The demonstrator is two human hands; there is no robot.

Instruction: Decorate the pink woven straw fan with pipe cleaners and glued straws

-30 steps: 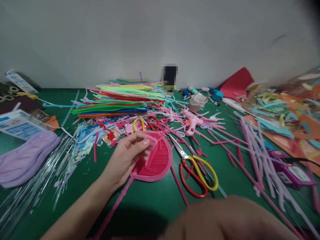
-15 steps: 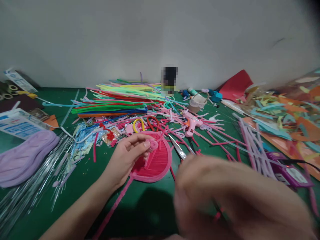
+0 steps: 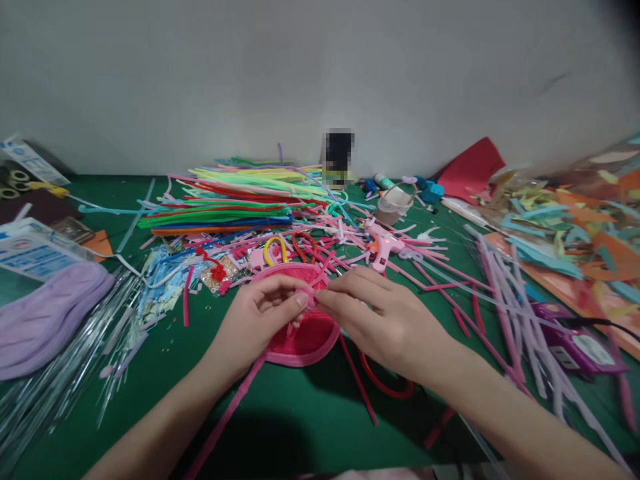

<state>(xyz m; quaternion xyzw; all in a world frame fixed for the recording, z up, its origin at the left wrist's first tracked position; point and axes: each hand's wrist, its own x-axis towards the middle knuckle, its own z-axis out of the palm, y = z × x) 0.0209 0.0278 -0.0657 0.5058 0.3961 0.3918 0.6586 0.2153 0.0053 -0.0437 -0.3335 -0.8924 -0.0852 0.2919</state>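
A half-hidden pink curl (image 3: 311,297) is pinched by the left hand (image 3: 259,319); whether anything is gripped by the right hand (image 3: 390,321) cannot be discerned.

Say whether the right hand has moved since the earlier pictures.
Yes: against the pink glue gun, the right hand has moved forward and leftward, toward the left hand.

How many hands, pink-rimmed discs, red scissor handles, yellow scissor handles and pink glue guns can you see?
Hands: 2, left hand and right hand
Pink-rimmed disc: 1
Red scissor handles: 2
Yellow scissor handle: 1
Pink glue gun: 1
Total: 7
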